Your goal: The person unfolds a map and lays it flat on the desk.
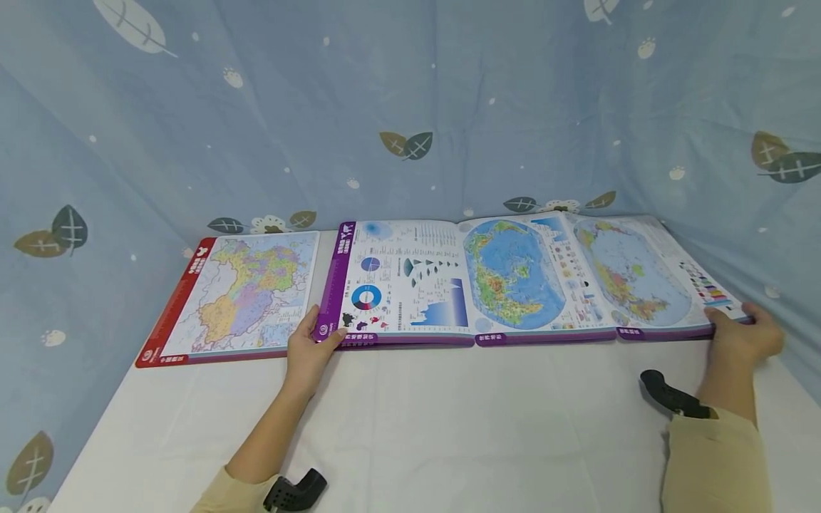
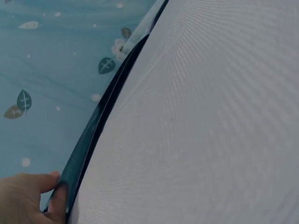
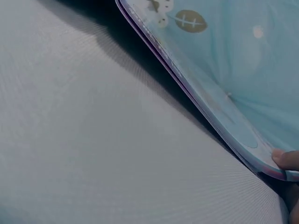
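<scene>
A purple-edged fold-out world map [image 1: 513,278] lies stretched across the back of the table, its panels showing charts and two oval world maps. My left hand [image 1: 306,356] pinches its lower left corner, thumb on top. At the far right, my right hand [image 1: 744,335] grips the lower right corner. In the left wrist view, thumb and finger of the left hand [image 2: 28,198] hold the dark-looking map edge [image 2: 88,144]. The right wrist view has the right thumb [image 3: 285,158] on the map's rounded corner, fingers below it. Left of it lies a red-edged map [image 1: 250,292] with coloured regions.
White cloth covers the table [image 1: 487,420]. Behind and at both sides hangs a blue curtain [image 1: 449,85] with leaf prints, close to the maps' back edges. Black curved devices [image 1: 673,395] are worn at both wrists, by the beige sleeves.
</scene>
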Demonstrator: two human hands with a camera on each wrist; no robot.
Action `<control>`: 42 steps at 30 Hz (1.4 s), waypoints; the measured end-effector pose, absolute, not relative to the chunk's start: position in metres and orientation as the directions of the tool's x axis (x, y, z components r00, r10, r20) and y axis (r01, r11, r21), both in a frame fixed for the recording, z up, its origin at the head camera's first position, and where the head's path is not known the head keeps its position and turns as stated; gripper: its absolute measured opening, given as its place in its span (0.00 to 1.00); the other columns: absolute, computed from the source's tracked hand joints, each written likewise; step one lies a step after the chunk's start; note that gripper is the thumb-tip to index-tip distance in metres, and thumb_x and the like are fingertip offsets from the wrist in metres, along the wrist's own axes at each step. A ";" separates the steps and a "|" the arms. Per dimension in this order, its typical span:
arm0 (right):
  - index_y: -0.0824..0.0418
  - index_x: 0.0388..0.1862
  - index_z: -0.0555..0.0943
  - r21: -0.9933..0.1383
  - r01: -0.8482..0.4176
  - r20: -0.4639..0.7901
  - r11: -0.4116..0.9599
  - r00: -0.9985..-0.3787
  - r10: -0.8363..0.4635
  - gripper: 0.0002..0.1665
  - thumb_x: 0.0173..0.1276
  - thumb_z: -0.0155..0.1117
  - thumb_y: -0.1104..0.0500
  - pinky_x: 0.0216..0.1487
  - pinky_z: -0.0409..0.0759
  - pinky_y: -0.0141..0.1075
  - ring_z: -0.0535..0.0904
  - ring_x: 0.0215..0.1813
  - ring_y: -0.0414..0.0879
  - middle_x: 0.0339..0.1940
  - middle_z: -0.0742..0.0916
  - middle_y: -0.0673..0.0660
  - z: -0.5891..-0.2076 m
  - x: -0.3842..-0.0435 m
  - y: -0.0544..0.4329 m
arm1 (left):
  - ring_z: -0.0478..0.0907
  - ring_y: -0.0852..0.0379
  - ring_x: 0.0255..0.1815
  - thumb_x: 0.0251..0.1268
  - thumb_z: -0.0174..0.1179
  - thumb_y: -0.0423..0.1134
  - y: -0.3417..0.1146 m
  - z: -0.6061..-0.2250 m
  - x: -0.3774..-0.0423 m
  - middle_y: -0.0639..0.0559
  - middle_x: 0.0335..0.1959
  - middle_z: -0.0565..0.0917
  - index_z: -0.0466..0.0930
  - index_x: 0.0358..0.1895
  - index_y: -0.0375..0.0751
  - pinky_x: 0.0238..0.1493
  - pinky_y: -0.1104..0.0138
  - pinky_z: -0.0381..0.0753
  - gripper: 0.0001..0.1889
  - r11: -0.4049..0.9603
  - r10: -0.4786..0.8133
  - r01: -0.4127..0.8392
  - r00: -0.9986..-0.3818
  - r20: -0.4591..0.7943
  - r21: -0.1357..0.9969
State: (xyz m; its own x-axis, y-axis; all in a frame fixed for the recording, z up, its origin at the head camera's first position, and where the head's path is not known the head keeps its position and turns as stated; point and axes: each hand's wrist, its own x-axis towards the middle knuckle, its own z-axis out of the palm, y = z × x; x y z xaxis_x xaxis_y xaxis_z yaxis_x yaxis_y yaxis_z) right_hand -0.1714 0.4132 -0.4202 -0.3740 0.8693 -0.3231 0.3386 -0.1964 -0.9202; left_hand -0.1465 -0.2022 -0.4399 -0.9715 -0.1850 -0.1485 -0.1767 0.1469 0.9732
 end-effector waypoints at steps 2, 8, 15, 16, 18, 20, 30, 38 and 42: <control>0.41 0.69 0.67 -0.918 0.359 -0.307 -0.171 -0.367 0.878 0.41 0.58 0.69 0.63 0.72 0.50 0.23 0.55 0.70 0.31 0.74 0.59 0.42 -0.420 -0.169 0.413 | 0.57 0.50 0.73 0.64 0.60 0.34 -0.203 -0.441 -0.147 0.43 0.73 0.58 0.47 0.74 0.36 0.67 0.66 0.65 0.40 0.182 -0.213 -0.181 -0.967 -0.141 0.966; 0.42 0.71 0.64 -0.902 0.431 -0.207 -0.019 -0.395 0.895 0.37 0.63 0.63 0.57 0.74 0.48 0.27 0.51 0.74 0.37 0.75 0.59 0.47 -0.426 -0.167 0.411 | 0.56 0.55 0.74 0.64 0.60 0.33 -0.206 -0.443 -0.147 0.48 0.74 0.58 0.44 0.75 0.40 0.70 0.68 0.60 0.42 0.201 -0.224 -0.093 -0.973 -0.047 0.975; 0.44 0.68 0.69 -0.948 0.307 -0.221 -0.080 -0.461 0.859 0.35 0.61 0.67 0.51 0.72 0.55 0.25 0.68 0.61 0.30 0.61 0.74 0.37 -0.415 -0.171 0.400 | 0.56 0.54 0.74 0.61 0.64 0.39 -0.209 -0.442 -0.144 0.49 0.73 0.59 0.44 0.76 0.43 0.71 0.67 0.59 0.45 0.257 -0.240 -0.005 -0.969 0.059 0.966; 0.46 0.67 0.70 -0.959 0.268 -0.215 -0.092 -0.475 0.854 0.35 0.60 0.69 0.52 0.71 0.58 0.25 0.71 0.55 0.28 0.56 0.76 0.36 -0.412 -0.173 0.397 | 0.56 0.54 0.73 0.61 0.64 0.39 -0.210 -0.441 -0.144 0.49 0.73 0.60 0.44 0.76 0.43 0.71 0.67 0.59 0.45 0.261 -0.238 -0.002 -0.969 0.062 0.965; 0.47 0.67 0.70 -0.966 0.245 -0.202 -0.082 -0.520 0.830 0.36 0.59 0.69 0.50 0.69 0.61 0.25 0.71 0.49 0.26 0.49 0.78 0.34 -0.407 -0.176 0.390 | 0.56 0.53 0.74 0.60 0.65 0.40 -0.211 -0.439 -0.146 0.48 0.73 0.60 0.44 0.76 0.43 0.72 0.65 0.59 0.45 0.282 -0.228 -0.001 -0.971 0.066 0.959; 0.48 0.67 0.70 -0.972 0.233 -0.166 -0.036 -0.570 0.804 0.36 0.59 0.69 0.50 0.68 0.63 0.25 0.72 0.47 0.27 0.45 0.78 0.34 -0.402 -0.179 0.381 | 0.55 0.53 0.74 0.60 0.65 0.43 -0.213 -0.437 -0.147 0.48 0.74 0.59 0.43 0.76 0.45 0.72 0.64 0.57 0.47 0.312 -0.215 -0.016 -0.975 0.055 0.950; 0.54 0.69 0.68 -0.989 0.124 -0.041 0.078 -0.748 0.663 0.39 0.59 0.68 0.47 0.53 0.70 0.14 0.75 0.42 0.27 0.38 0.81 0.35 -0.385 -0.187 0.347 | 0.42 0.53 0.77 0.57 0.66 0.52 -0.228 -0.425 -0.148 0.54 0.75 0.55 0.40 0.76 0.54 0.76 0.49 0.41 0.50 0.378 -0.271 -0.086 -0.962 0.021 0.922; 0.50 0.68 0.70 -0.999 0.045 -0.033 0.004 -0.791 0.611 0.40 0.56 0.67 0.44 0.68 0.62 0.24 0.77 0.51 0.32 0.51 0.82 0.42 -0.367 -0.189 0.319 | 0.45 0.58 0.76 0.62 0.63 0.45 -0.240 -0.410 -0.145 0.54 0.77 0.50 0.40 0.76 0.49 0.76 0.65 0.45 0.47 0.267 -0.309 -0.044 -0.950 0.042 0.963; 0.47 0.67 0.71 -0.999 0.037 -0.007 0.038 -0.799 0.601 0.39 0.55 0.67 0.42 0.69 0.60 0.24 0.74 0.58 0.33 0.59 0.79 0.44 -0.353 -0.186 0.307 | 0.47 0.61 0.76 0.62 0.63 0.44 -0.246 -0.399 -0.142 0.58 0.76 0.49 0.41 0.76 0.52 0.74 0.71 0.48 0.46 0.256 -0.332 -0.009 -0.940 0.079 0.967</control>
State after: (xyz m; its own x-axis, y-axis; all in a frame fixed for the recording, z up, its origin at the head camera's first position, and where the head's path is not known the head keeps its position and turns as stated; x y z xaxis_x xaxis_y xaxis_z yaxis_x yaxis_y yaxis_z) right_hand -0.1863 0.3065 -0.3525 -0.7990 0.6013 -0.0068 0.0374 0.0383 -0.9986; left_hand -0.1419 -0.2458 -0.3986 -0.9399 -0.3320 0.0794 -0.0089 0.2563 0.9666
